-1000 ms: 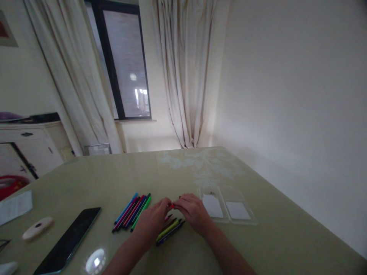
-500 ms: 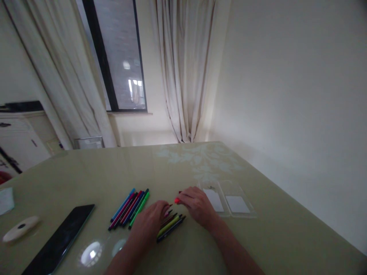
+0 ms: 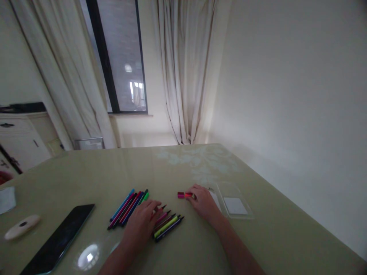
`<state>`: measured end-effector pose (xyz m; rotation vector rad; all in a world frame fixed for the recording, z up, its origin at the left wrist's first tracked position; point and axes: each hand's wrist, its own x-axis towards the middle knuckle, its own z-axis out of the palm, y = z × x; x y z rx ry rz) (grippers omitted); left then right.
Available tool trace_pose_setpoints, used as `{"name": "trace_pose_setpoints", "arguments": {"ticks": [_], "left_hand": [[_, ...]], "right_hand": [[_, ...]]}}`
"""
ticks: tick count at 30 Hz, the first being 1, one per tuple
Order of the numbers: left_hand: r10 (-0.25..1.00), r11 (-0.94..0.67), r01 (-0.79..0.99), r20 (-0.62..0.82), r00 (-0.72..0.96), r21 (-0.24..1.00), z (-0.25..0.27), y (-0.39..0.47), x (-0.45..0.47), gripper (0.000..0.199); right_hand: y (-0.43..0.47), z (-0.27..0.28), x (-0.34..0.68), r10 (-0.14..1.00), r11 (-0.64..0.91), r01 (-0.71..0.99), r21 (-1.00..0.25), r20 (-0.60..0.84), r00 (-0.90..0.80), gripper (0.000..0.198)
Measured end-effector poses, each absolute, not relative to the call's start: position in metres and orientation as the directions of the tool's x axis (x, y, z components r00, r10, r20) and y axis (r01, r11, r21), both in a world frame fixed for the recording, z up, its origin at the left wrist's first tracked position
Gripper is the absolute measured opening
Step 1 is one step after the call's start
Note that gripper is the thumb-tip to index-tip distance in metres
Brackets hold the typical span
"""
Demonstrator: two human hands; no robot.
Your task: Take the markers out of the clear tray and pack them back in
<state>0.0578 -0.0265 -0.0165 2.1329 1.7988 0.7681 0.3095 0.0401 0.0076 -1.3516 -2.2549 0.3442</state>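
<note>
My left hand [image 3: 142,218] curls its fingers round a red felt-tip marker [image 3: 163,207], whose bare tip points up and right. Beside it lie uncapped markers, among them a yellow-green marker [image 3: 166,227] and a dark marker [image 3: 169,230]; the hand hides their left ends. My right hand [image 3: 202,202] pinches a bright red marker cap [image 3: 188,195] at the table surface. Against that cap's left side are a dark red and a magenta cap [image 3: 180,196]. Capped markers [image 3: 127,210] lie side by side left of my left hand, which partly covers a green one.
An open clear plastic case [image 3: 249,214] with white inserts lies behind and right of my right hand. At the left are a black phone [image 3: 57,238], a pale oval object [image 3: 23,227] and a folded tissue [image 3: 7,199]. The table [image 3: 137,166] meets a wall on the right.
My left hand has moved left and down with the red marker, bringing it beside the other uncapped ones. My right hand has moved slightly right, lowering the red cap beside the other caps.
</note>
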Motion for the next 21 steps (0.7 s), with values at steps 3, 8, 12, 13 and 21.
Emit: {"name": "trace_pose_setpoints", "arguments": {"ticks": [3,8,12,13,21], "left_hand": [[0.982,-0.168,0.838,0.161,0.098,0.518,-0.012,-0.026,0.055,0.028],[0.966,-0.067,0.916,0.256,-0.04,0.395,-0.008,-0.018,0.033,0.029],[0.958,0.083,0.963,0.247,-0.148,0.256,-0.007,-0.016,0.021,0.024],[0.962,0.099,0.968,0.227,-0.153,0.232,-0.007,-0.016,0.021,0.023],[0.977,0.063,0.981,0.191,-0.099,0.183,-0.01,-0.016,0.024,0.025]], "right_hand": [[0.038,0.011,0.31,0.886,0.464,0.749,-0.473,0.252,-0.39,0.008],[0.038,0.009,0.31,0.885,0.466,0.752,-0.466,0.242,-0.398,0.009],[0.04,0.007,0.31,0.9,0.436,0.777,-0.454,0.239,-0.365,0.01],[0.04,0.006,0.311,0.9,0.434,0.78,-0.45,0.245,-0.36,0.01],[0.044,-0.001,0.31,0.908,0.412,0.825,-0.387,0.245,-0.338,0.008]]}}
